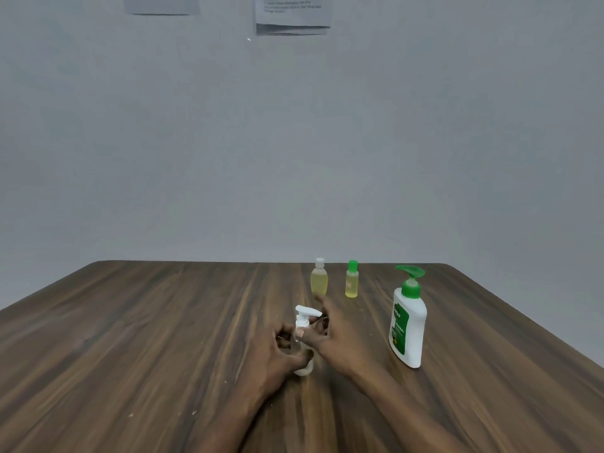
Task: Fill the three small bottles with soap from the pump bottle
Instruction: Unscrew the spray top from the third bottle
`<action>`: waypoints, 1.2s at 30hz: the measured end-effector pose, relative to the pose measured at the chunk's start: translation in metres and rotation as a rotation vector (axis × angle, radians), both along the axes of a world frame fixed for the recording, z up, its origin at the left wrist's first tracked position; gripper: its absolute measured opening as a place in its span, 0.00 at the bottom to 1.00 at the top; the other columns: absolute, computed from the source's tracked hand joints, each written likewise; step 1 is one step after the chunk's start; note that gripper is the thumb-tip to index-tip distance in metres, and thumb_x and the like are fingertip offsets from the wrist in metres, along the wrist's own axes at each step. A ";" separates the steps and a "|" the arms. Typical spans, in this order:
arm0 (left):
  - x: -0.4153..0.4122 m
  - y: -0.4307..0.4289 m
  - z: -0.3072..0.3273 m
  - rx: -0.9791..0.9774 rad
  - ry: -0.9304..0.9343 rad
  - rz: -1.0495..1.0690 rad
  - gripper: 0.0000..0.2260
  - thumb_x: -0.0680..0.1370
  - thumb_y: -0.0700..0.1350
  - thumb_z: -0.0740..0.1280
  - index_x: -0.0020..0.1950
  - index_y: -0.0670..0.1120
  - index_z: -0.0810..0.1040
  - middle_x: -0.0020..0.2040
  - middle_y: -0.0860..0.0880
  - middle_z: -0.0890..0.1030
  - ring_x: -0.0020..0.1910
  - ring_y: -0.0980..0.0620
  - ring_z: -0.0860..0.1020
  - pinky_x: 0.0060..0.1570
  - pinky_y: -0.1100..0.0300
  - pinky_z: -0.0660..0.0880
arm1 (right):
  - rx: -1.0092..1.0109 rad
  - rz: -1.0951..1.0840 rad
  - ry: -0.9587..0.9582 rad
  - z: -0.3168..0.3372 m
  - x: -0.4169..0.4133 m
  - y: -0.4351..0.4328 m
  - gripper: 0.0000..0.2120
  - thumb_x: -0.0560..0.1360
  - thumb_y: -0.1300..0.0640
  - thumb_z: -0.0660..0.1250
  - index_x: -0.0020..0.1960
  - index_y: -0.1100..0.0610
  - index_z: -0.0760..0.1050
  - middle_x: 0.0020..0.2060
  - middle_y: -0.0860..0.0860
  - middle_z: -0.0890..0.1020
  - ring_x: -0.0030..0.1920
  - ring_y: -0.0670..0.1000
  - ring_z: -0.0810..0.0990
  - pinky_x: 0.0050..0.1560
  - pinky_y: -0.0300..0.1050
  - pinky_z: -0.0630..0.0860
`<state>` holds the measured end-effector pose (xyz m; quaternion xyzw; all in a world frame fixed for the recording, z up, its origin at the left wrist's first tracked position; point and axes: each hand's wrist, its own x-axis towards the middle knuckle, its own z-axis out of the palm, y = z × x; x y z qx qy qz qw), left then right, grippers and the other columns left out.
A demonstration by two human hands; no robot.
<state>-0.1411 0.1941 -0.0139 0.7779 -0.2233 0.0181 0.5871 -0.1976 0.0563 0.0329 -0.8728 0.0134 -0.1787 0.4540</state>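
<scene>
"Reporting on the head view: what do the hands hold?"

"Both are on one clear bottle (304, 369), which stands upright on the table (163, 338), near the middle. The left hand (281, 353) has its fingers curled round the body. The right hand (333, 338) pinches the neck just under the white pump top (307, 312), thumb in front and fingers behind, with the forefinger lying straight and pointing away. The picture is blurred at that spot, so the fill level cannot be told."

"And the other items?"

"Pump bottle (407, 325): white with a green pump head and green label, upright to the right of the hands and apart from them. White-capped bottle (319, 279): upright further back, at the tip of the right forefinger; whether they touch cannot be told. It holds yellow liquid. Green-capped bottle (351, 282): upright just beside it on the right, also holding yellow liquid."

"Surroundings?"

"Grey wall (294, 142) behind the table. Sheets of paper (292, 14) hang at its top, print unreadable."
</scene>
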 end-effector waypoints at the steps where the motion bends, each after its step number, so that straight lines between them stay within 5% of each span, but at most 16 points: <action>1: 0.000 0.000 0.000 -0.008 0.009 -0.006 0.11 0.67 0.41 0.77 0.47 0.49 0.82 0.40 0.52 0.86 0.41 0.53 0.84 0.40 0.60 0.80 | 0.070 -0.014 -0.022 -0.003 0.000 0.004 0.38 0.67 0.50 0.76 0.71 0.45 0.60 0.50 0.39 0.77 0.51 0.37 0.77 0.54 0.36 0.74; 5: 0.001 0.000 -0.001 -0.012 -0.003 -0.007 0.11 0.67 0.46 0.76 0.47 0.48 0.81 0.42 0.49 0.86 0.43 0.49 0.84 0.44 0.52 0.82 | 0.212 -0.079 -0.164 -0.006 0.007 0.015 0.39 0.69 0.61 0.75 0.72 0.46 0.58 0.43 0.50 0.78 0.38 0.34 0.77 0.38 0.25 0.71; 9: 0.000 -0.002 -0.002 -0.030 -0.013 0.006 0.12 0.67 0.47 0.77 0.48 0.47 0.82 0.42 0.48 0.86 0.43 0.47 0.85 0.46 0.46 0.82 | 0.244 -0.032 -0.188 -0.009 0.004 0.015 0.33 0.74 0.67 0.66 0.74 0.51 0.57 0.45 0.49 0.79 0.40 0.33 0.77 0.39 0.25 0.72; 13: 0.001 -0.003 -0.003 -0.028 -0.030 0.015 0.11 0.68 0.40 0.76 0.49 0.45 0.82 0.42 0.46 0.86 0.44 0.45 0.84 0.46 0.45 0.81 | 0.210 -0.089 -0.246 -0.012 0.001 0.020 0.33 0.71 0.57 0.72 0.65 0.37 0.57 0.47 0.46 0.77 0.46 0.34 0.76 0.42 0.22 0.68; 17: -0.001 -0.004 -0.002 -0.045 -0.035 0.037 0.09 0.69 0.36 0.75 0.46 0.47 0.82 0.40 0.47 0.86 0.41 0.47 0.84 0.43 0.51 0.81 | 0.200 -0.110 -0.241 -0.016 0.008 0.023 0.40 0.71 0.58 0.73 0.73 0.44 0.52 0.45 0.50 0.78 0.45 0.42 0.77 0.40 0.25 0.70; 22: -0.001 -0.002 -0.001 -0.058 -0.011 -0.028 0.13 0.68 0.37 0.76 0.50 0.47 0.84 0.42 0.50 0.87 0.41 0.51 0.85 0.43 0.52 0.81 | 0.254 -0.029 -0.275 -0.025 0.010 0.018 0.39 0.76 0.64 0.64 0.76 0.41 0.47 0.49 0.45 0.80 0.46 0.37 0.79 0.41 0.24 0.71; 26: 0.001 -0.002 -0.002 -0.051 -0.016 0.014 0.12 0.67 0.35 0.75 0.46 0.47 0.82 0.41 0.47 0.86 0.42 0.46 0.85 0.44 0.46 0.82 | 0.236 -0.161 -0.279 -0.025 0.010 0.022 0.22 0.68 0.50 0.75 0.57 0.41 0.68 0.49 0.43 0.77 0.49 0.36 0.75 0.44 0.26 0.70; 29: 0.001 -0.003 -0.003 -0.036 -0.023 0.020 0.12 0.66 0.37 0.76 0.46 0.47 0.82 0.41 0.49 0.86 0.43 0.49 0.84 0.46 0.49 0.82 | 0.161 -0.212 -0.241 -0.031 0.012 0.019 0.14 0.67 0.47 0.75 0.46 0.43 0.71 0.47 0.41 0.74 0.48 0.36 0.74 0.41 0.28 0.69; 33: 0.000 -0.003 -0.002 -0.041 -0.002 0.015 0.14 0.65 0.40 0.77 0.49 0.45 0.83 0.42 0.49 0.86 0.43 0.49 0.84 0.46 0.48 0.81 | 0.117 -0.177 -0.241 -0.033 0.015 0.015 0.10 0.72 0.59 0.67 0.43 0.44 0.72 0.45 0.42 0.73 0.49 0.42 0.76 0.41 0.23 0.67; 36: 0.000 -0.003 -0.001 -0.034 0.005 0.023 0.12 0.66 0.37 0.75 0.48 0.44 0.81 0.42 0.47 0.86 0.43 0.47 0.85 0.46 0.44 0.82 | 0.117 -0.190 -0.262 -0.031 0.014 0.020 0.11 0.70 0.55 0.71 0.43 0.45 0.70 0.43 0.42 0.73 0.46 0.39 0.75 0.40 0.24 0.68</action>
